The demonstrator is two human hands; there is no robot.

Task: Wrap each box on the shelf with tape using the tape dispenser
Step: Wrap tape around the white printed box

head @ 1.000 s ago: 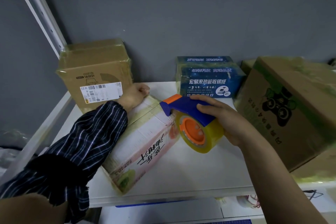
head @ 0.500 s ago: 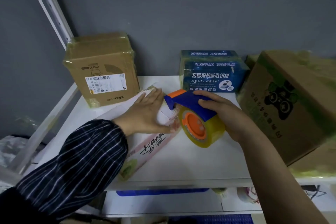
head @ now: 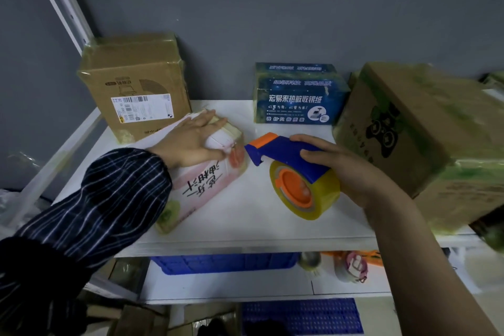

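Observation:
A long white and pink box [head: 203, 185] lies flat on the white shelf [head: 259, 226], its far end banded with tape. My left hand [head: 195, 139] presses flat on the box's top with straight fingers. My right hand [head: 346, 172] grips the blue and orange tape dispenser [head: 289, 155], whose yellowish tape roll [head: 305, 191] rests on the shelf. The dispenser's orange nose sits a short gap to the right of the box's far end.
A taped brown carton [head: 136, 87] stands at the back left, a blue taped box [head: 297, 95] at the back middle, and a large taped carton [head: 420, 131] at the right. Below the shelf are a blue crate [head: 226, 263] and small items.
My left hand slid from the box's far corner onto its top and now presses flat. The dispenser has pulled a little away from the box to the right.

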